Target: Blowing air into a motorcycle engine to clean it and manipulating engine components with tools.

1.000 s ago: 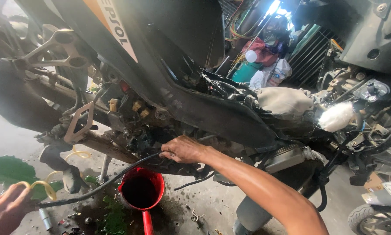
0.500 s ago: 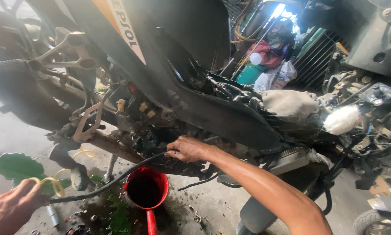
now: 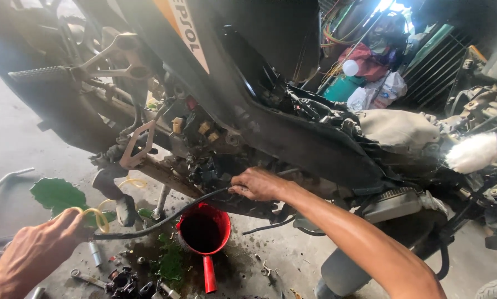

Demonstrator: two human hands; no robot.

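Observation:
A motorcycle (image 3: 293, 133) with dark bodywork fills the upper view, its engine parts (image 3: 204, 160) exposed underneath. My right hand (image 3: 258, 184) reaches under the engine and pinches the end of a black hose (image 3: 165, 218). The hose runs down and left to my left hand (image 3: 32, 256), which grips its other end near a loop of yellow tubing (image 3: 96, 217). A red funnel-shaped pan (image 3: 203, 232) with dark liquid stands on the floor just below the hose and my right hand.
Green liquid (image 3: 57, 194) stains the wet concrete floor. Loose bolts, a wrench (image 3: 88, 278) and small black parts (image 3: 124, 281) lie near the pan. A metal rod (image 3: 5, 180) lies at the left. Clutter and bags (image 3: 376, 91) fill the background.
The view has shifted slightly; my left hand has come further into view at the lower left. My right hand stays at the hose under the engine.

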